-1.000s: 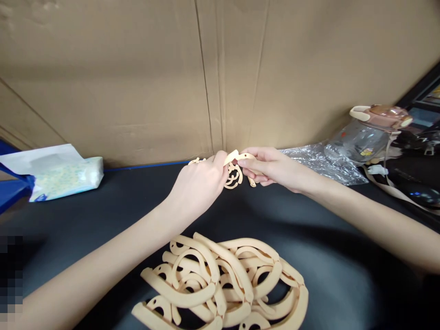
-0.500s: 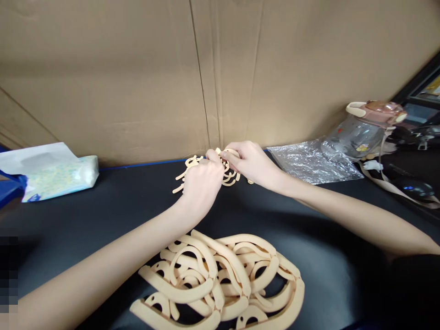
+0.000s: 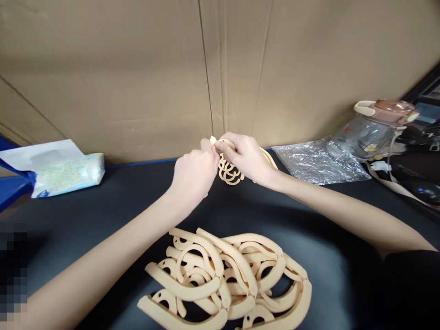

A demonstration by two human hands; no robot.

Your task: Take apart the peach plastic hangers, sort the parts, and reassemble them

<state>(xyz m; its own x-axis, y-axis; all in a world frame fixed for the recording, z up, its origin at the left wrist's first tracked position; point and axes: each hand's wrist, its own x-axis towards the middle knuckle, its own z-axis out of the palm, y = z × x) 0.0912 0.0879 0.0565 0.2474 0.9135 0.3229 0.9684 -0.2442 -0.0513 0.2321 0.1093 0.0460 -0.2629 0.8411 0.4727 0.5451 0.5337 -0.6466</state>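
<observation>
Both my hands meet over the far middle of the black table (image 3: 103, 215), close to the cardboard wall. My left hand (image 3: 193, 175) is closed in a pinch on the top of a small beige curved piece (image 3: 229, 174), a cluster of thin foam-like cut-outs. My right hand (image 3: 242, 156) is closed on the same piece from the right, fingertips touching those of the left. Small curls of the piece hang below the fingers. A pile of larger beige curved pieces (image 3: 227, 279) lies on the table in front of me, below my forearms.
A cardboard wall (image 3: 206, 68) closes off the back of the table. A tissue pack (image 3: 65, 174) lies at the left, crumpled clear plastic (image 3: 316, 162) and a clear bottle with a pink lid (image 3: 374, 130) at the right. Dark items sit at the far right edge.
Both hands stayed joined on the small beige piece and lifted slightly toward the wall. Loose small pieces seen left of my left hand half a second ago are no longer visible.
</observation>
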